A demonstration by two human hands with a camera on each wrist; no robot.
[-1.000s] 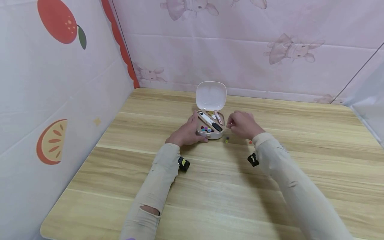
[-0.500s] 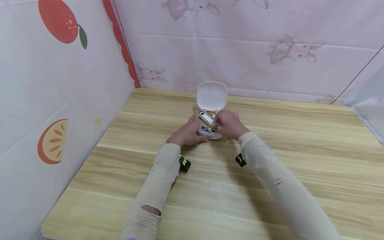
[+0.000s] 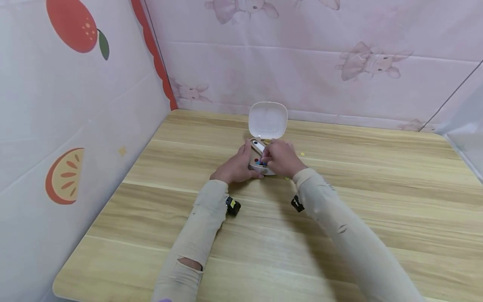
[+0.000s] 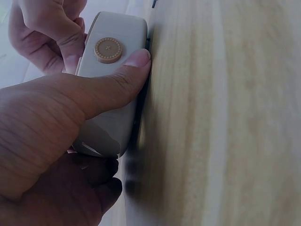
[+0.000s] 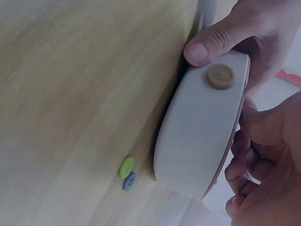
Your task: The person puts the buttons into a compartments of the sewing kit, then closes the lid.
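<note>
A small white sewing box stands on the table, its lid raised. My left hand grips its left side, the thumb lying across the front near a brown button-shaped knob. My right hand is over the box with fingers curled, the fingertips down at the front compartment. Coloured buttons lie in that compartment. Whether the right fingertips pinch a button is hidden. Behind them shows the white part of a slim tool; the hand covers the rest.
A green button and a blue-grey button lie touching on the table by the box's front. A yellow button lies to the right. The wooden table meets a pink printed curtain behind.
My right hand has moved left from beside the box to above its front compartment. The yellow button at the right has come into view. My left hand has stayed on the box.
</note>
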